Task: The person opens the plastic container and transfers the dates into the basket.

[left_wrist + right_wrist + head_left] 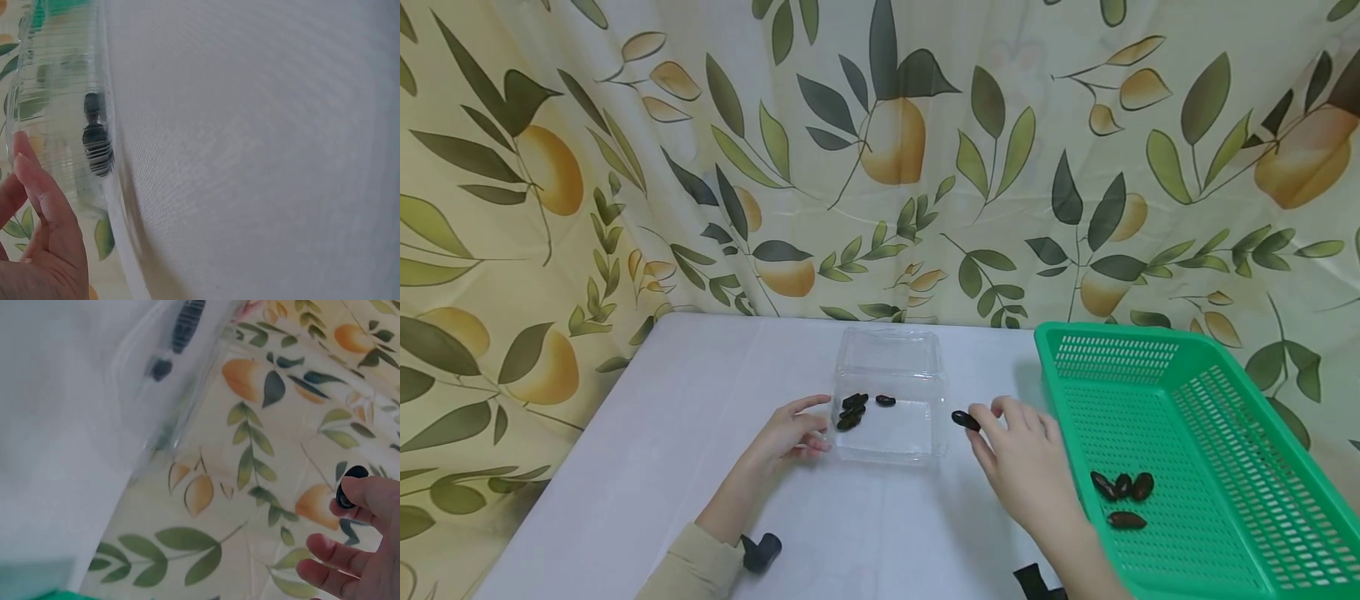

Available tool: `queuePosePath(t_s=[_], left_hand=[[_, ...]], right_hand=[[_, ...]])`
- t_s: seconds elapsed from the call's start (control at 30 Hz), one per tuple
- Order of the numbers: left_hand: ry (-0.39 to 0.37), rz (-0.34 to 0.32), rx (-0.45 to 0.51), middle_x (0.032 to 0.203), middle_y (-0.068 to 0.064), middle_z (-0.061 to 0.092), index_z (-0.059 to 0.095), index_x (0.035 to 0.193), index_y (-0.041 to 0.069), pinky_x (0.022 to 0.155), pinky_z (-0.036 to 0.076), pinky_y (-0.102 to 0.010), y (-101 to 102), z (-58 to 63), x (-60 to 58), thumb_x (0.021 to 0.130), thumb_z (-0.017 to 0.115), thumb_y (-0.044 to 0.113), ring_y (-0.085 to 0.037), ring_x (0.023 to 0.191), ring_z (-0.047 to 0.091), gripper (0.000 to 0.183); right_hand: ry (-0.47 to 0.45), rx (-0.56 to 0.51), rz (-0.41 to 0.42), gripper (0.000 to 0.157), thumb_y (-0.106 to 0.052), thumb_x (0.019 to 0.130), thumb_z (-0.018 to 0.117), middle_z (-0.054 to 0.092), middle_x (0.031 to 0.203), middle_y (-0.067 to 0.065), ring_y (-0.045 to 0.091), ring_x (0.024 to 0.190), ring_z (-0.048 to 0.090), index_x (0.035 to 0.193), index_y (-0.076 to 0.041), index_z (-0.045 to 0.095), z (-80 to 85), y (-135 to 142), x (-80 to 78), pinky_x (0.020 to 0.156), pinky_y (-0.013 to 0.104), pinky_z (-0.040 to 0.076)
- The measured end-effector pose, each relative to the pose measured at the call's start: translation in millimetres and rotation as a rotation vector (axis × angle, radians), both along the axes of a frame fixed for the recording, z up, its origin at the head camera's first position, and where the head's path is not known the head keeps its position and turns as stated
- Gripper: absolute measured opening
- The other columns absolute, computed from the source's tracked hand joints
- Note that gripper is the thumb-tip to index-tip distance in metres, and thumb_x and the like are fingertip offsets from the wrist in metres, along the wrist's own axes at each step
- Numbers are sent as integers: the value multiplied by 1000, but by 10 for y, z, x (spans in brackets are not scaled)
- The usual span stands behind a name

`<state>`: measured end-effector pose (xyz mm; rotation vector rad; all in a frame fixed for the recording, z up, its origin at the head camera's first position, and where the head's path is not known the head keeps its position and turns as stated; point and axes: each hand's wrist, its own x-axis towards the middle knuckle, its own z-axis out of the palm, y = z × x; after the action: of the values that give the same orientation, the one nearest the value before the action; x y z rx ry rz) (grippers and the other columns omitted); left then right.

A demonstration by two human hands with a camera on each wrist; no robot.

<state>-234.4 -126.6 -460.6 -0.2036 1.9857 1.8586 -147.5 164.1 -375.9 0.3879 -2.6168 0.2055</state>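
A clear plastic box [891,433] with its lid raised stands on the white table. Inside it, several dark oval fruits lie clustered at the left [852,408], and one fruit [886,401] sits apart near the middle. At the box's left wall is my left hand [793,433], its fingers loosely bent and the tips touching or very near the plastic. My right hand [1022,450] pinches another glossy dark oval fruit [966,421] between thumb and fingers, just right of the box. The left wrist view shows the fruits [97,147] through the ribbed wall.
A green slotted basket [1195,400] stands at the right, beside my right forearm, with several dark brown fruits [1126,520] in it. Black straps [762,552] are at both wrists. Behind the table hangs a fruit-patterned curtain [865,208].
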Motion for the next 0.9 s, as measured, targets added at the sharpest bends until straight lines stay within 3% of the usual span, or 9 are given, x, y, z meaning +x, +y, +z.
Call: queuePosePath(t_s=[0.13, 0.27, 0.3, 0.4, 0.53, 0.67, 0.77, 0.83, 0.9], left_hand=[[-5, -4, 3, 90, -14, 63, 47, 132, 11, 50, 49, -20, 14, 50, 23, 87, 55, 6, -11, 54, 62, 46], [-10, 1, 5, 90, -15, 64, 48, 132, 11, 49, 49, -20, 16, 56, 24, 87, 55, 6, -11, 54, 62, 46], [-11, 3, 4, 91, -15, 64, 48, 132, 11, 50, 49, -20, 16, 53, 22, 87, 55, 6, -11, 54, 62, 46], [-12, 10, 5, 90, -14, 64, 48, 131, 12, 49, 49, -20, 17, 17, 3, 87, 55, 6, -11, 54, 62, 46], [-10, 13, 5, 89, -14, 63, 48, 132, 11, 49, 49, -20, 23, 27, 4, 87, 55, 6, -11, 53, 61, 46], [-14, 22, 7, 90, -14, 62, 48, 132, 12, 49, 49, -20, 25, 26, 4, 87, 55, 6, -11, 53, 61, 46], [-16, 24, 6, 91, -14, 62, 48, 132, 12, 49, 49, -20, 25, 18, 2, 87, 55, 5, -11, 52, 61, 45], [-15, 23, 2, 90, -15, 62, 48, 131, 12, 48, 49, -20, 23, 14, -1, 87, 54, 5, -11, 53, 61, 45], [-7, 19, -2, 90, -15, 62, 48, 131, 12, 49, 49, -20, 21, 16, -1, 87, 54, 5, -11, 53, 61, 46]], right_hand=[[38, -8, -16, 21, -33, 88, 57, 52, 91, 7, 28, 82, 51, 98, -15, 61, 7, 190, 95, 77, 49, 39], [64, -26, -26, 43, -47, 96, 32, 52, 91, 7, 30, 82, 52, 99, -14, 60, -16, 384, 176, 77, 51, 39], [62, -31, -30, 40, -45, 95, 36, 52, 91, 6, 29, 82, 52, 100, -14, 61, -19, 428, 195, 77, 51, 38], [75, -39, -40, 46, -47, 95, 29, 53, 91, 6, 29, 81, 52, 100, -14, 61, -47, 555, 238, 76, 51, 38], [84, -33, -65, 66, -57, 93, 12, 53, 90, 6, 29, 77, 52, 100, -15, 62, -86, 692, 271, 74, 51, 38], [56, -15, -98, 71, -60, 91, 6, 52, 90, 6, 28, 76, 51, 100, -15, 61, -122, 829, 297, 73, 52, 37], [-1, -7, -138, 44, -50, 95, 34, 52, 94, 8, 30, 79, 51, 103, -15, 60, -127, 933, 323, 75, 55, 36], [-33, -4, -159, 25, -34, 91, 54, 52, 96, 11, 32, 81, 51, 105, -14, 59, -132, 1004, 338, 76, 56, 35], [-54, -1, -180, 25, -15, 81, 66, 53, 96, 13, 34, 81, 51, 105, -14, 58, -138, 1073, 348, 75, 58, 35]])
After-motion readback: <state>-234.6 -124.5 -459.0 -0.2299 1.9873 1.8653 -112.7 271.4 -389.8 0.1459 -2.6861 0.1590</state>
